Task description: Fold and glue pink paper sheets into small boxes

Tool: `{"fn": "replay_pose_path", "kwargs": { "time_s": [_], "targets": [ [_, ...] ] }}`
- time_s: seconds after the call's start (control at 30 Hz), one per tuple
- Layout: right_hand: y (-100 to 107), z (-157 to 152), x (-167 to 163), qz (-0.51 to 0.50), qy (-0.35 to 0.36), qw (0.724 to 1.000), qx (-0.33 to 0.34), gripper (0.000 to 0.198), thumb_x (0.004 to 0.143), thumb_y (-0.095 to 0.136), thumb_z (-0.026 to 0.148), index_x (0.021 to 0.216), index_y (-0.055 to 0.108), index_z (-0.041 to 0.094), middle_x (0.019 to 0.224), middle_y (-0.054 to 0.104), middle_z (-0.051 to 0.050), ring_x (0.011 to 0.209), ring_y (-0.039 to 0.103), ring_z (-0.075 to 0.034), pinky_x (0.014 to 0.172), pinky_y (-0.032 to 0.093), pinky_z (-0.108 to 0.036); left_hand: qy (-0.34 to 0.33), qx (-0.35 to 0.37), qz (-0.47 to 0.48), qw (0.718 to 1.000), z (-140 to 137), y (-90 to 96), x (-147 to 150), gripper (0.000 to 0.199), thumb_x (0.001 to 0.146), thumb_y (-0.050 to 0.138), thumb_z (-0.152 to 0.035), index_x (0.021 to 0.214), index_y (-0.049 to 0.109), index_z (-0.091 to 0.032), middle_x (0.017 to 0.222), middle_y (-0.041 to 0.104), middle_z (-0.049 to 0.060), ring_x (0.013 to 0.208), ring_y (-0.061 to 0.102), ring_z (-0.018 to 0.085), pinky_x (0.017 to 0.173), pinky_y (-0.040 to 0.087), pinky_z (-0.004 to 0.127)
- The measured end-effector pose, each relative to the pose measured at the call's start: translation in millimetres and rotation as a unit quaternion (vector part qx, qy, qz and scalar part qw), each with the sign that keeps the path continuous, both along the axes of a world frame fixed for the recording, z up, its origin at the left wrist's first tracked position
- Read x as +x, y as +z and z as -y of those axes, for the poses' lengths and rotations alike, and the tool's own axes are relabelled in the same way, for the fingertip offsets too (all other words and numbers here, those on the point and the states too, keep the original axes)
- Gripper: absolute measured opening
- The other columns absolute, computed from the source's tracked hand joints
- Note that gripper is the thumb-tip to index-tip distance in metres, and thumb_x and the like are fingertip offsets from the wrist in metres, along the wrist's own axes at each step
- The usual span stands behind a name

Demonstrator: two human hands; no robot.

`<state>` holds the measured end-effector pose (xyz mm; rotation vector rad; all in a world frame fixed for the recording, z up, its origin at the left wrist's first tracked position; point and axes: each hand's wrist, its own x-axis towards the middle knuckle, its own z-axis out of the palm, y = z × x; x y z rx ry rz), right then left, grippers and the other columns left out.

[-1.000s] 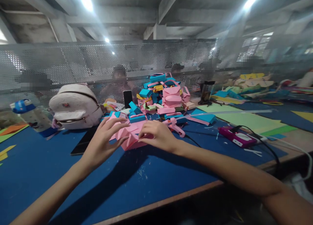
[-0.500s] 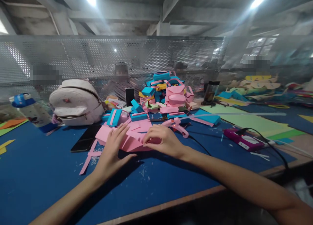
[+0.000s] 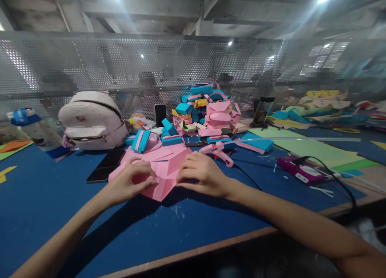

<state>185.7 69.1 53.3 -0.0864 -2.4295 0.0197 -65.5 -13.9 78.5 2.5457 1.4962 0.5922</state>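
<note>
Over the blue tabletop (image 3: 181, 233), the person's left hand (image 3: 132, 179) and right hand (image 3: 202, 173) pinch opposite sides of a creased, partly folded pink paper sheet (image 3: 161, 188), fingers closed on it. Just beyond the right hand lies a pink plastic glue gun (image 3: 222, 153); farther back rises a heap of blue and pink paper boxes (image 3: 217, 118).

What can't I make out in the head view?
Pink paper: head view, part of it hidden behind the right hand.
Glue gun cable: head view, far stretch hidden behind the right forearm.
Yellow sheet: head view, cut off by the right edge.
</note>
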Motion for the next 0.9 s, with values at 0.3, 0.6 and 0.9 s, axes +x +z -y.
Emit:
{"fn": "replay_pose_path", "kwargs": {
  "time_s": [0.3,0.6,0.9],
  "targets": [
    [6,5,-1,0.003,-0.01,0.997,0.072,0.015,0.094,0.058,0.028,0.085,0.068,0.02,0.084,0.069,-0.001,0.081,0.054,-0.017,0.073,0.034,-0.031,-0.048,-0.062,-0.013,0.997,6,12.4,16,0.023,0.094,0.051,-0.035,0.081,0.065,-0.023,0.083,0.066,-0.005,0.084,0.062,0.013,0.114,0.019,0.04],
    [8,5,0,-0.006,-0.017,0.995,0.098,0.017,0.094,0.057,0.03,0.085,0.068,0.021,0.087,0.071,-0.002,0.08,0.054,-0.016,0.071,0.031,-0.032,-0.044,-0.113,-0.003,0.993,1,15.8,25,0.019,0.091,0.055,-0.04,0.092,0.066,-0.025,0.091,0.07,-0.005,0.084,0.062,0.014,0.111,0.021,0.04],
    [11,4,4,-0.019,-0.021,0.995,0.099,0.016,0.093,0.059,0.033,0.088,0.07,0.023,0.092,0.071,-0.001,0.087,0.054,-0.017,0.076,0.033,-0.033,-0.052,-0.146,-0.007,0.988,0,22.7,32,0.021,0.091,0.055,-0.041,0.087,0.065,-0.023,0.088,0.069,-0.004,0.082,0.061,0.014,0.104,0.03,0.036]
  ]
}}
